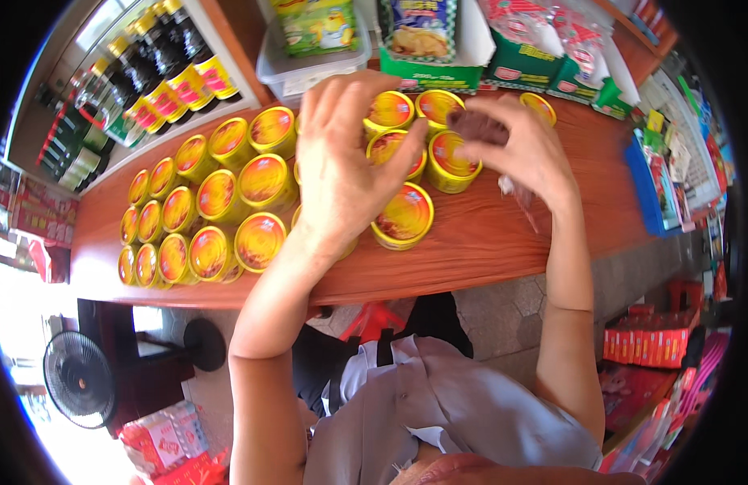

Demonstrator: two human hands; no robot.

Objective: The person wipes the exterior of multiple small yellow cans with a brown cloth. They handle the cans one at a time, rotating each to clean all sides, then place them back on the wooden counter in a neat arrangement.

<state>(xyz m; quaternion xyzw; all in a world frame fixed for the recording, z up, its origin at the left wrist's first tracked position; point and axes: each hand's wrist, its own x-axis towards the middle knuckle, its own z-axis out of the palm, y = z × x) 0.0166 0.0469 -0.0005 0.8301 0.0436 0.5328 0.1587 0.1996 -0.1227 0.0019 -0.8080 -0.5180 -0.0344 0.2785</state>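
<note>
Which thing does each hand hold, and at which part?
The right hand pinches a dark cloth in its fingers. The left hand lies spread over yellow cans; any grip is hidden.

Round yellow tins with red-orange lids point(228, 202), rows on wooden counter, left to centre | dark glass bottles with yellow-red labels point(168, 69), far left shelf | green cardboard boxes point(519, 65), far right | red cartons point(653, 343), near right floor
</note>
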